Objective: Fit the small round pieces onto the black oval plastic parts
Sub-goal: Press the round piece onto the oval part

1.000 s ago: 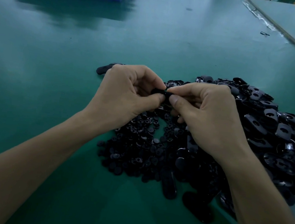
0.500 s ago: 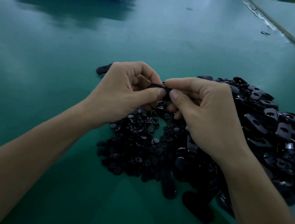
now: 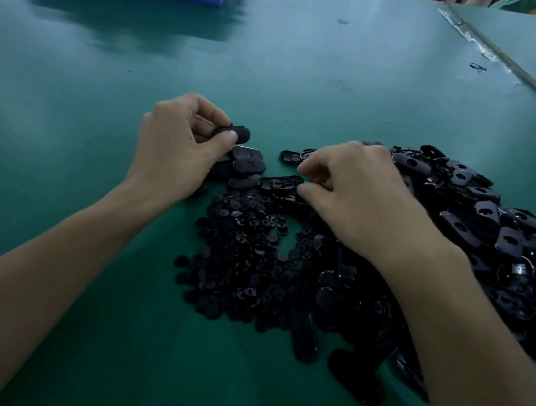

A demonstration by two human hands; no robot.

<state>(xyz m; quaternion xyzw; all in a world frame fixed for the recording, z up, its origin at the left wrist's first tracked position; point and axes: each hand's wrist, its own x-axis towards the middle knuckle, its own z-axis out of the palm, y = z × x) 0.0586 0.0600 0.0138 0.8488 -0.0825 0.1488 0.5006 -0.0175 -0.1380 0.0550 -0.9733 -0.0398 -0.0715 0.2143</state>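
Left hand (image 3: 178,154): grip pinches one oval (image 3: 234,133), 11 o'clock of the rounds (image 3: 238,266) on the desk (image 3: 276,69). Right hand (image 3: 358,200) curls at a loose oval (image 3: 279,183), 12 o'clock; grip closed or not, can't tell. Risk: black on black, dim light; forearm may scatter rounds.

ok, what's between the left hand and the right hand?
Head view: several loose black oval parts lie flat on the green table between the left hand, which grips another oval part, and the right hand.
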